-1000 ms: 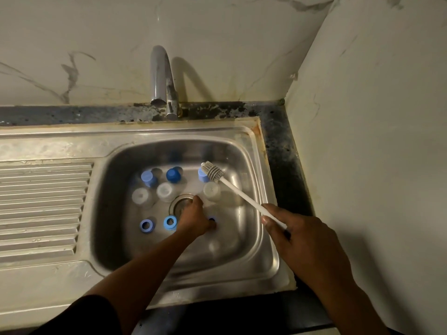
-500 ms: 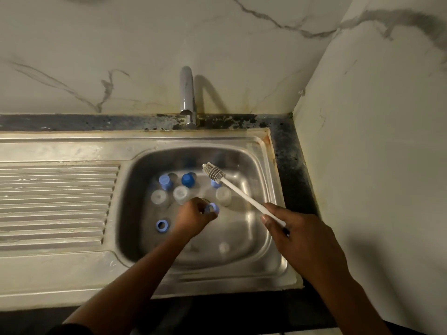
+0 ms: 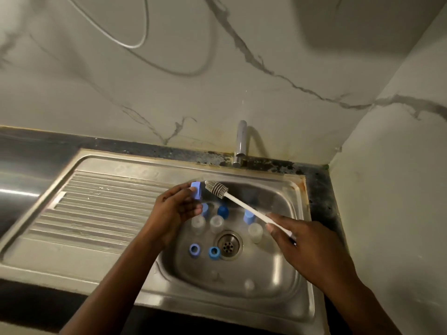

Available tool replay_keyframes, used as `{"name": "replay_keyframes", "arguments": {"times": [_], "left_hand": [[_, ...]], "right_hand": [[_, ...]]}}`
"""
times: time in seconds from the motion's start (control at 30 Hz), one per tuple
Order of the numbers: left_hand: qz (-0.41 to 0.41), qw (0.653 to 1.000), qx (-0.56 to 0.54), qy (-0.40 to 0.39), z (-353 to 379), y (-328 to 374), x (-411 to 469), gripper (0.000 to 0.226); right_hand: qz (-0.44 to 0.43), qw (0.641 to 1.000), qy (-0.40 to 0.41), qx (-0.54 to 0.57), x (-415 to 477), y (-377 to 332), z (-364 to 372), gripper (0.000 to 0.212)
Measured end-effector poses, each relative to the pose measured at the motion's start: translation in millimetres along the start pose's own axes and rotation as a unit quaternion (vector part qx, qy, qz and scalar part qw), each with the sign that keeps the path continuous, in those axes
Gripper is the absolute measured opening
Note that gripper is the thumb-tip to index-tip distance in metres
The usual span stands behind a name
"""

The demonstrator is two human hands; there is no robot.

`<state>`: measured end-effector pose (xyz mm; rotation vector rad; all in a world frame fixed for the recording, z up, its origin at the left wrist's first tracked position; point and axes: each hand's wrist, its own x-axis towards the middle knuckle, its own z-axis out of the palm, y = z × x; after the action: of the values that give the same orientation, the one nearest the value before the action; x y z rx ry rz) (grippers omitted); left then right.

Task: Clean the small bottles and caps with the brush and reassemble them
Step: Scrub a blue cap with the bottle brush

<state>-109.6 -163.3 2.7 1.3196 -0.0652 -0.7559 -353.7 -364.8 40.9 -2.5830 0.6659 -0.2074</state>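
A cap is pinched in the left hand above the sink. The brush is gripped by the right hand, its axis running 4 to 10 o'clock, its head just beside the cap.

brush handle end hidden in right hand; blue cap part-hidden by left hand.

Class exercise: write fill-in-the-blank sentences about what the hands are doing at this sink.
The left hand holds a ____ cap.
The right hand grips the brush by its ____ handle.
Near the drain, ____ blue caps lie open-side up.
Answers: blue; white; two.
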Motion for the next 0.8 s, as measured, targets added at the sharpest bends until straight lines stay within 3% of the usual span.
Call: {"name": "replay_keyframes", "arguments": {"times": [0.2, 0.4, 0.53, 0.67, 0.8], "left_hand": [[-0.006, 1.000, -0.004, -0.029, -5, 21, -6, 0.040], [-0.018, 0.999, -0.014, -0.043, -15, 38, -11, 0.052], [0.039, 0.997, 0.052, -0.045, -23, 53, -13, 0.049], [0.095, 0.987, 0.124, -0.032, -30, 63, -13, 0.050], [0.084, 0.992, 0.099, -0.012, -31, 65, -15, 0.044]], "right_hand": [[-0.064, 0.997, -0.026, -0.046, 25, -25, -24, 0.049], [-0.121, 0.987, 0.006, -0.109, 55, -29, -33, 0.042], [-0.145, 0.978, -0.015, -0.152, 55, -48, -35, 0.043], [-0.136, 0.982, -0.070, -0.108, 48, -59, -32, 0.041], [-0.144, 0.984, -0.078, -0.069, 39, -68, -31, 0.035]]}}
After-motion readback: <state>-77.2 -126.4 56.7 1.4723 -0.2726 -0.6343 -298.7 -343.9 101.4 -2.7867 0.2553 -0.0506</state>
